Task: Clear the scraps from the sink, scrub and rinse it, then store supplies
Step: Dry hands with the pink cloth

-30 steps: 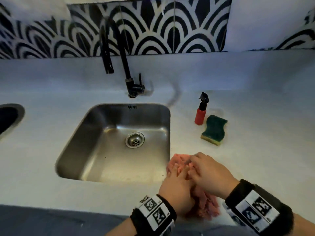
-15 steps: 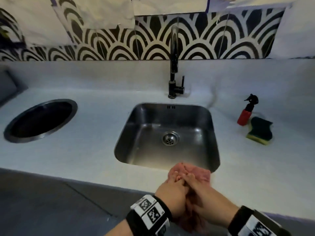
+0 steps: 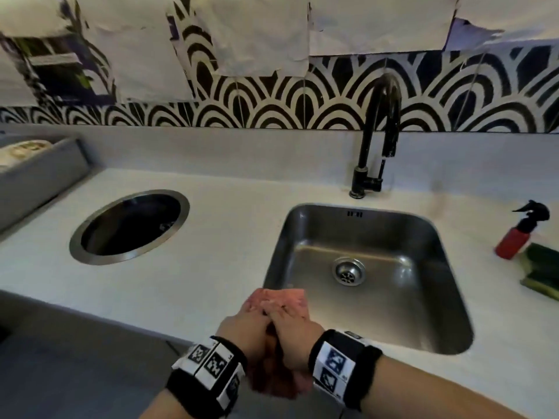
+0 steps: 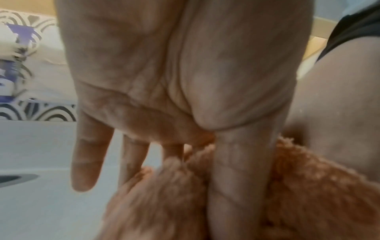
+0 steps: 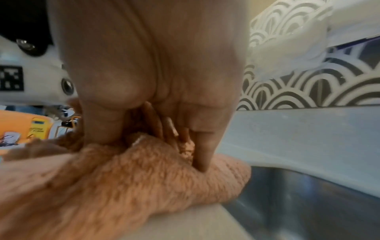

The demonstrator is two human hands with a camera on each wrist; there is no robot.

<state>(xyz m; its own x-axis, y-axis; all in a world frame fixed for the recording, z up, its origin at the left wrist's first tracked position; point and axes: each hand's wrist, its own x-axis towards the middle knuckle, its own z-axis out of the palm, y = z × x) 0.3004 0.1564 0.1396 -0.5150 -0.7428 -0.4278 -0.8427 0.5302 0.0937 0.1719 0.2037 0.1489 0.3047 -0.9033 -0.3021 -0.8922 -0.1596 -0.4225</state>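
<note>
Two hands meet over one pink towel at the near rim of a single steel sink, the cloth bunched on the white counter at the basin's front left corner. The left hand has its thumb pressed into the pile, fingers reaching down onto it; the right hand digs its thumb and fingers into the fabric, gripping a fold. The basin shows one drain and no scraps visible. One black tap stands behind it. To the right sit one red spray bottle and, just beside it, one green sponge. One round steel-rimmed opening lies to the left.
</note>
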